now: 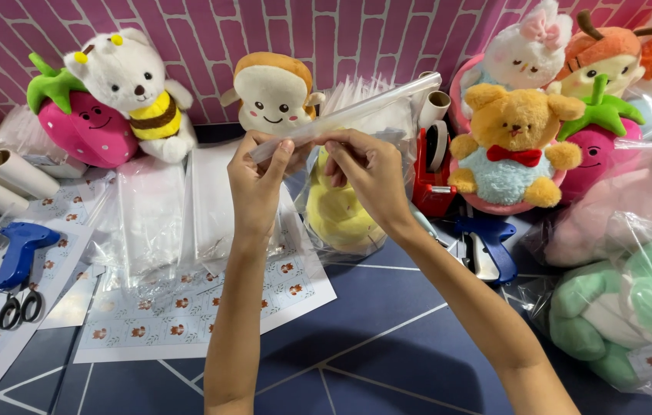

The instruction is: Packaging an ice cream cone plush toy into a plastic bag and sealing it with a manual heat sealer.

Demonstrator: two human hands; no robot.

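Both forearms rose from the near edge of the dark blue table (387,346). Left hand (255,183) and right hand (368,173) were raised side by side, each pinching the folded top edge of a clear plastic bag (357,115). That edge ran as a long strip, low at the left thumb and climbing rightward past the right hand. Below the hands hung the bag with a yellow plush toy (337,211) inside. A red tape dispenser (434,173) stood just right.
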